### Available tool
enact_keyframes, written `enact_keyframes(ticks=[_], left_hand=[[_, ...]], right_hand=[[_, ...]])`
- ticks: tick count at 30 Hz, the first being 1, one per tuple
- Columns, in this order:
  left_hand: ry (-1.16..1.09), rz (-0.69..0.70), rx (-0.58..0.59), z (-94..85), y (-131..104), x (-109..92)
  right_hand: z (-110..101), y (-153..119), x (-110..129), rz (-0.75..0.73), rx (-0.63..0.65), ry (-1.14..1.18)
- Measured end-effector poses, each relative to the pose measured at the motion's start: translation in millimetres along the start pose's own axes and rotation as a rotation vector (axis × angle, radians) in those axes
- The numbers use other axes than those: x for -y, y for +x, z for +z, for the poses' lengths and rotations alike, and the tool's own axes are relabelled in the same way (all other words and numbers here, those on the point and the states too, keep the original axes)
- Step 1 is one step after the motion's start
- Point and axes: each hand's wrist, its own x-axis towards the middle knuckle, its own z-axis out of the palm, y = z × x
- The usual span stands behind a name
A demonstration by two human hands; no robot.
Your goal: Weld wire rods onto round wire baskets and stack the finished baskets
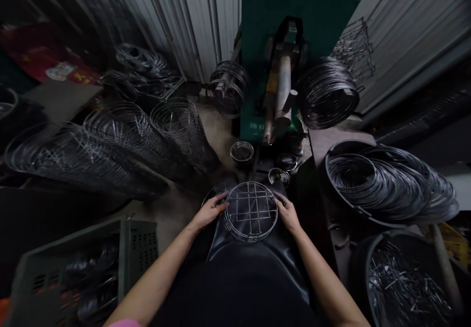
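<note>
A round wire rack (251, 208) with a crossed grid inside its rings lies over the dark apron at my lap. My left hand (210, 212) grips its left rim, fingers curled at the edge, with something orange on a finger. On the opposite rim, my right hand (287, 212) holds the rack between thumb and fingers. Beyond the rack stands a green machine (253, 71) with a metal arm (283, 89) pointing toward me. Small round dishes (242, 152) sit below the machine.
Tall stacks of wire rings (184, 130) stand at left, above a green crate (123, 253). At right are a tub of wire rings (379, 184) and a bucket of short wire pieces (405, 283). Wire coils (327, 94) flank the machine.
</note>
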Motion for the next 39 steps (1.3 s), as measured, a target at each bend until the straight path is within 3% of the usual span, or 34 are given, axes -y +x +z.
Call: enact_keyframes(ticks=[6, 11, 15, 18, 24, 28, 34, 39], left_hand=[[0.122, 0.062, 0.023, -0.4, 1.9, 5.9], [0.304, 0.090, 0.007, -7.4, 5.4, 8.4], [0.383, 0.085, 0.150, -21.0, -0.1, 3.7], [0.517, 0.098, 0.249, -20.3, -9.8, 0.7], [0.895, 0.005, 0.015, 15.1, -24.2, 10.4], [0.989, 0.000, -0.036, 29.3, -27.5, 8.7], [0.931, 0.043, -0.008, 22.2, -27.0, 2.1], [0.590, 0.137, 0.235, -13.0, -21.4, 4.5]], right_hand=[[-3.9, -1.6, 3.7, -0.043, 0.049, -0.055], [-9.2, 3.0, -0.5, 0.044, 0.110, -0.086], [-10.6, 3.6, -0.5, 0.080, 0.110, -0.116], [-12.4, 1.9, 0.2, 0.087, 0.155, -0.130], [-16.1, -1.1, -8.2, 0.059, 0.203, -0.152], [-13.1, 0.5, -14.6, 0.010, 0.173, -0.174], [-6.1, -10.0, -11.4, -0.035, 0.101, -0.160], [-12.0, -34.2, -13.9, -0.018, 0.015, -0.160]])
